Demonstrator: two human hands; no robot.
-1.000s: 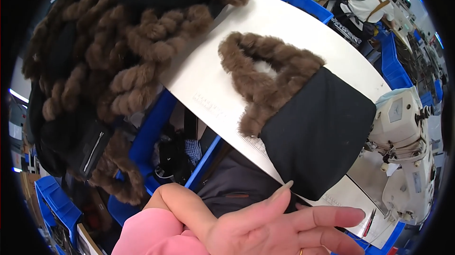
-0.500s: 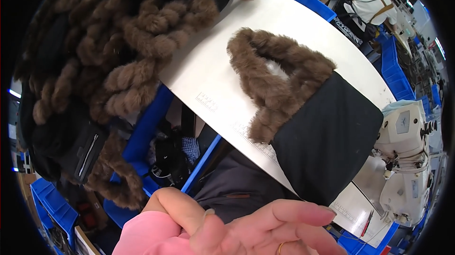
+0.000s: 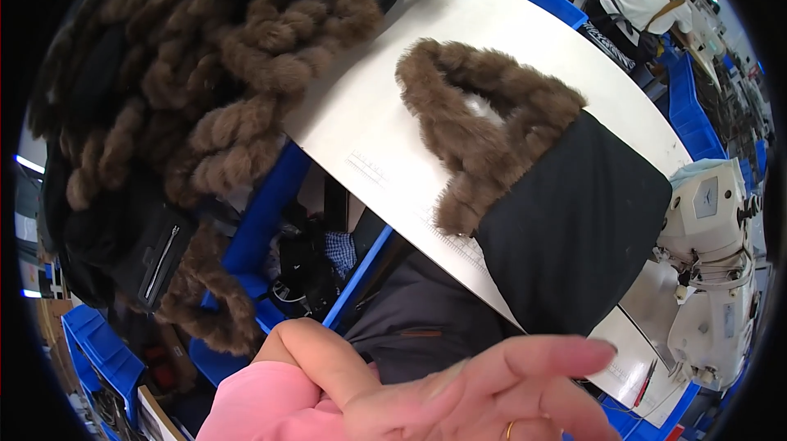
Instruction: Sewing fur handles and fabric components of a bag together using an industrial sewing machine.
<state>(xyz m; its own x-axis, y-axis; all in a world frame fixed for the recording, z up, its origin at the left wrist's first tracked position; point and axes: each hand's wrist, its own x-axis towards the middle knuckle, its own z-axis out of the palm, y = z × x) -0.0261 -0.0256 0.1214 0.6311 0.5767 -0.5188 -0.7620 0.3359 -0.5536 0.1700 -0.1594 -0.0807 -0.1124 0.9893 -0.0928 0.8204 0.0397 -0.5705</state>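
Sewing machines (image 3: pixel 709 269) stood right of the white desk (image 3: pixel 393 146), where the black hood with brown fur trim (image 3: pixel 525 195) lay. Soft and light, it looked best lifted by the cloth edge. One hand (image 3: pixel 459 392), probably the left, hovered near, fingers spread, empty.

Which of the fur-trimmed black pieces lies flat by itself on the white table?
The black hood with brown fur trim, spread singly on the white table. The other fur-trimmed pieces are heaped together at the table's left edge, hanging over the blue bins.
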